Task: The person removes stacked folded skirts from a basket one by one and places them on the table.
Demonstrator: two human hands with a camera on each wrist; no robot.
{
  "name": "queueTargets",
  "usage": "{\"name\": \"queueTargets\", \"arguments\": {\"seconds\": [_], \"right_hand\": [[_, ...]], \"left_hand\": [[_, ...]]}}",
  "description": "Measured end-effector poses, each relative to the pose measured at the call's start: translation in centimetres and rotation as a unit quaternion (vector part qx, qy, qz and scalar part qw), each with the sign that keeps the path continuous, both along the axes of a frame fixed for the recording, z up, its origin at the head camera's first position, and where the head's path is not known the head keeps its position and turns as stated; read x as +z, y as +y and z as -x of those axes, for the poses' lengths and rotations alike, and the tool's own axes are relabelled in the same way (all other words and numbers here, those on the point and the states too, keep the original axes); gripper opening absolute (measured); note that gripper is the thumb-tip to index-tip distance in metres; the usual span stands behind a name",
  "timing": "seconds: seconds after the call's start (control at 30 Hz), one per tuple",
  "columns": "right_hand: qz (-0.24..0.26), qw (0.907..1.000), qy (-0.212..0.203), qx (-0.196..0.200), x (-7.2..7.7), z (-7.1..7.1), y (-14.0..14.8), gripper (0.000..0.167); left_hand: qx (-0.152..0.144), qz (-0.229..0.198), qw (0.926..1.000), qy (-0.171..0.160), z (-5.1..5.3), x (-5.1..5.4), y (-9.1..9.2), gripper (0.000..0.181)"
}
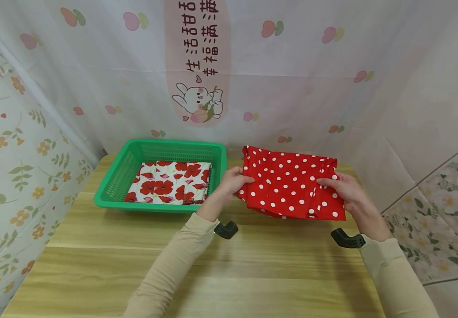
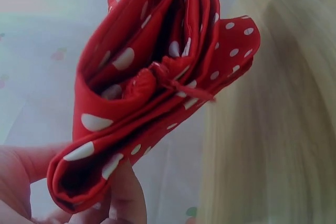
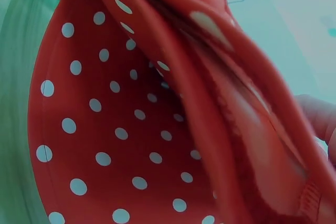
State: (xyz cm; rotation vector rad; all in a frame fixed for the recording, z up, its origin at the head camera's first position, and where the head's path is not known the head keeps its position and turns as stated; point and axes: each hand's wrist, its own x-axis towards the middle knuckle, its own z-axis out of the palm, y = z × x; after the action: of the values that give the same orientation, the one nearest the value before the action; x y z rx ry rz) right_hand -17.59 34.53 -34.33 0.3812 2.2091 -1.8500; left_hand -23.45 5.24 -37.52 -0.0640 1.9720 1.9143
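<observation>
Red dotted cloth (image 1: 292, 187) is held above the counter (image 1: 269, 274) near its far right corner, left hand (image 1: 233, 181) and right hand (image 1: 346, 190) each pinching one end; only the left wrist view shows a thin red string (image 2: 193, 92) at its folds

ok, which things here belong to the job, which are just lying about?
Job:
- red dotted cloth, gripped by left hand and right hand
- probably green basket, holding folded floral cloth

Just there:
- printed curtain
- black wrist pieces
</observation>
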Motion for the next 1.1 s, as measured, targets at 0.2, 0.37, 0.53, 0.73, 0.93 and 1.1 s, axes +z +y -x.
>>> {"name": "queueTargets", "arguments": {"seconds": [0.2,0.37,0.53,0.73,0.93,1.1], "right_hand": [[0.003,0.9999,-0.012,-0.005,-1.3,0.4,0.1,0.067],[0.005,0.9999,-0.013,-0.007,-2.3,0.7,0.2,0.059],[0.009,0.9998,-0.019,-0.007,-3.4,1.1,0.2,0.059],[0.003,0.9996,-0.024,-0.01,-4.5,1.7,0.0,0.062],[0.007,0.999,-0.04,-0.021,-5.7,2.1,-0.4,0.067],[-0.002,0.9983,-0.047,-0.036,-6.5,2.3,-0.4,0.071]], "left_hand": [[0.022,0.009,0.9997,-0.004,-0.3,-1.2,0.6,0.02],[0.047,0.017,0.9987,-0.005,-0.8,-2.2,1.0,0.019],[0.071,0.024,0.9972,-0.009,-1.0,-3.1,1.4,0.019],[0.101,0.022,0.9947,-0.009,-1.0,-4.0,1.6,0.016],[0.131,0.02,0.9911,-0.011,-1.1,-4.6,2.1,0.012],[0.148,0.033,0.9885,-0.001,-1.3,-4.9,2.7,0.014]]}}
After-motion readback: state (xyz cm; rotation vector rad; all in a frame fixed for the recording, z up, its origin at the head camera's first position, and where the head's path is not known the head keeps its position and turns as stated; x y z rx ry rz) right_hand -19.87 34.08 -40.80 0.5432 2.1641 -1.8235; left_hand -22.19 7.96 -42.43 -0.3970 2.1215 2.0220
